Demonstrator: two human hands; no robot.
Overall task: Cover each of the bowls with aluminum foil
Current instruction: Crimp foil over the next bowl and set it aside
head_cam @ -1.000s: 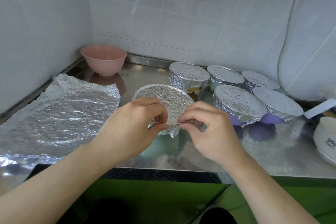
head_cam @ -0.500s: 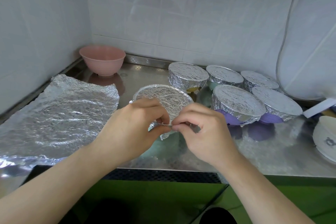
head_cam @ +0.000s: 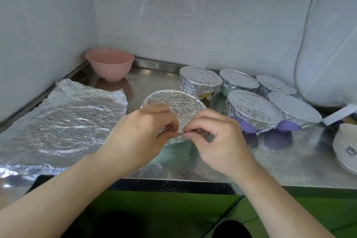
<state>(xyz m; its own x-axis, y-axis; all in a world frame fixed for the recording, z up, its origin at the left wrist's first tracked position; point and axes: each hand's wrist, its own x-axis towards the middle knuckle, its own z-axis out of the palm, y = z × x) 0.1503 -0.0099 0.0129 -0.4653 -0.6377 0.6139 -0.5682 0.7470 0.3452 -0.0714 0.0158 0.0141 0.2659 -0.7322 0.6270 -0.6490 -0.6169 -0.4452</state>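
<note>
Now both hands, left hand (head_cam: pixel 143 131) and right hand (head_cam: pixel 218 141), have closed in, fingers pinching the foil (head_cam: pixel 173 106) at the green bowl (head_cam: pixel 173 152) rim's near edge; crimping nearly finished.

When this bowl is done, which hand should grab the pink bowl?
Probably the left hand. The pink bowl sits uncovered in the far left corner, on that hand's side; the right hand would have to cross over the foil-topped bowl.
</note>
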